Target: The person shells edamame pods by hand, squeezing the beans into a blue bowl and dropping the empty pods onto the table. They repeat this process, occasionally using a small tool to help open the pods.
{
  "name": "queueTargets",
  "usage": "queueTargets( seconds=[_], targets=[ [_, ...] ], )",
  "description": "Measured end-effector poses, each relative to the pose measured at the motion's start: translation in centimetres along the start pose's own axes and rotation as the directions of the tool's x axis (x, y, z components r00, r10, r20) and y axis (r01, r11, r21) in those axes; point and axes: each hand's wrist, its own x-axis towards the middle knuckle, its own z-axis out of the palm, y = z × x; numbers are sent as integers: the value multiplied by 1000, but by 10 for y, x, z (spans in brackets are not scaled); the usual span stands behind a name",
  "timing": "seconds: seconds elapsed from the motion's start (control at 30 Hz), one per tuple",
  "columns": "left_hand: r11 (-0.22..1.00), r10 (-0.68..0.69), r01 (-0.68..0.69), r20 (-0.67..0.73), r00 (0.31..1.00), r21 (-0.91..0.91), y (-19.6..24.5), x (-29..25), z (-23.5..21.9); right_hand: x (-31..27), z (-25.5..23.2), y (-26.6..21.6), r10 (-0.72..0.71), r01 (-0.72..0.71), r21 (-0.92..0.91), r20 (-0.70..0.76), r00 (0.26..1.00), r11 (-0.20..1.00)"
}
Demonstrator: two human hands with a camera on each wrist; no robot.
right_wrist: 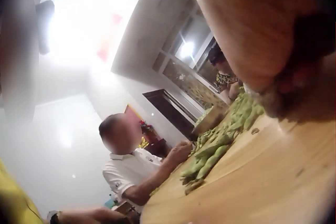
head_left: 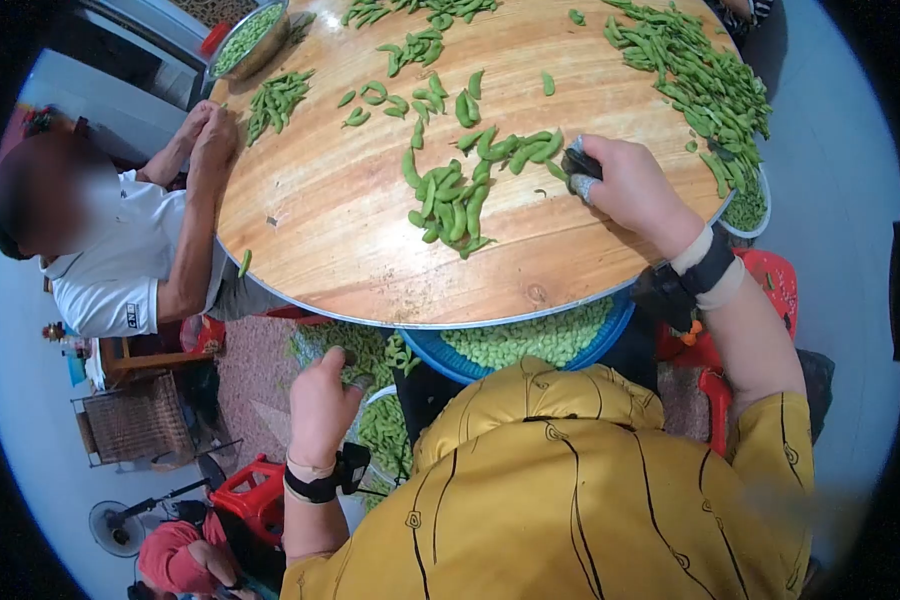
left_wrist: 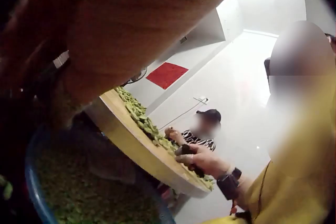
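I observe the right hand [head_left: 630, 185] at the surface [head_left: 350, 240], fingers bent and their tips beside the nearest pile of green pods [head_left: 474, 207]; I cannot tell whether they grip a pod. That pile lies near the middle of the wood. I find the left hand [head_left: 320, 405] off the near edge, left of the blue basin [head_left: 422, 350] of shelled beans [head_left: 530, 342]; whether its fingers hold anything I cannot determine. I record a larger heap [head_left: 690, 80] along the right edge.
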Motion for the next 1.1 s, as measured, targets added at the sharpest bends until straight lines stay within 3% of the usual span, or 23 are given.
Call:
queueTargets(
  seconds=[0.03,0.07,0.1,0.13,0.17,0.2,0.27,0.33,0.4,0.43,0.57,0.6,0.63,0.67,0.73,0.77,0.83,0.87,0.93,1.0,1.1],
  targets=[
    [1000,-1,1,-3,1000,0,3,0,-3,-4,4,4,-5,6,69,-9,1000,998],
    [987,22,-25,-23,999,-159,10,0,-8,-8,2,5,-9,10,68,-13,1000,998],
    [948,40,-53,-47,998,-314,22,2,-14,-12,0,5,24,-34,144,71,997,989],
    [947,37,-51,-51,998,-317,34,5,-16,-19,-1,2,49,-84,215,161,986,973],
    [882,131,-167,-110,985,-441,48,11,-17,-26,-5,-9,89,-160,351,211,973,923],
    [789,214,-283,-187,959,-546,62,18,-17,-32,-8,-15,77,-147,348,207,975,926],
    [693,427,-528,-311,849,-490,89,34,-17,-43,-14,-27,34,-274,507,432,901,817],
    [628,506,-589,-309,805,-508,124,41,-26,-54,-16,-40,-36,-282,571,482,876,771],
    [574,620,-597,-178,764,-560,140,50,-23,-60,-24,-49,-103,-218,564,481,871,796],
    [523,678,-653,-198,708,-548,143,56,-17,-64,-27,-51,-100,-236,577,489,866,782],
    [468,662,-604,-197,723,-645,143,63,-15,-71,-30,-55,-37,-339,686,471,882,644],
    [466,665,-516,-100,740,-719,142,62,-15,-69,-29,-58,-53,-322,684,466,883,654],
    [464,669,-416,2,743,-782,141,61,-15,-69,-29,-60,21,-434,667,532,846,606],
    [464,667,-422,-6,745,-779,141,60,-11,-70,-28,-61,94,-545,639,599,795,543],
    [379,551,-356,-101,828,-854,140,61,-2,-69,-21,-58,76,-507,625,584,808,594],
    [281,487,-320,-153,860,-905,139,63,1,-69,-19,-62,82,-500,627,572,816,598],
    [196,303,-107,-44,952,-975,139,64,-2,-72,-17,-69,77,-495,653,558,826,574],
    [162,264,-31,13,965,-986,139,66,-4,-71,-17,-72,66,-492,678,551,832,546],
    [-18,293,44,37,955,-999,139,66,-3,-71,-19,-77,49,-445,692,512,858,568],
    [-68,297,42,20,955,-997,142,63,-4,-71,-19,-80,33,-395,723,459,888,567],
    [-101,319,39,5,948,-994,146,61,-3,-71,-17,-83,43,-433,730,487,873,529]
  ],
)
